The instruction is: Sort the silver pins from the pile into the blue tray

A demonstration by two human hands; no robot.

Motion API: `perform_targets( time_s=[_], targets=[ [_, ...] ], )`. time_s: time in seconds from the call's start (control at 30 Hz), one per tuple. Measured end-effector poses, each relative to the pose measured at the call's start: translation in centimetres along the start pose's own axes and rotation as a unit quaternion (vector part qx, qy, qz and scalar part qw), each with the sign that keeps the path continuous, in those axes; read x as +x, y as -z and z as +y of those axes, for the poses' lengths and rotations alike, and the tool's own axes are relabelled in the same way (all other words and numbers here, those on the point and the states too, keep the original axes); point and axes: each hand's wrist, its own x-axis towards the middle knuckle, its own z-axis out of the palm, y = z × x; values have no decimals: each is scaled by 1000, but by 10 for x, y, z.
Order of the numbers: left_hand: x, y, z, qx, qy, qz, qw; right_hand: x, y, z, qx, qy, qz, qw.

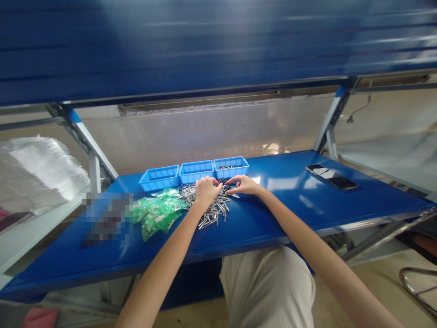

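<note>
Rods (214, 213) on table (254, 221) — three bins (187, 179) in row behind, bags (159, 214) just left, phone (332, 176) well right.

One head-worn camera looks forward and down across the blue table (368, 205) from close by its near edge.

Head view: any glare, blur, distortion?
Head view: pale glare on the blue table, beside the right hand; bright reflection across the phone; metal pins soft, individual ones hard to separate; apparent wide-angle stretch toward the edges; pixelated patch left of the green bags.
</note>
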Motion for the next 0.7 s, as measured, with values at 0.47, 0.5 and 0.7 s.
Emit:
perform_targets(
  time_s=[0.47,0.5,0.7],
  targets=[
    [-4,9,0,-53,-151,-138,977,3,-1,8,-24,46,-4,999],
    [-3,9,-2,-54,-153,-143,976,3,-1,7,-24,45,-4,999],
    [0,4,-6,-59,-136,-132,980,2,-1,6,-27,46,3,999]
  ],
)
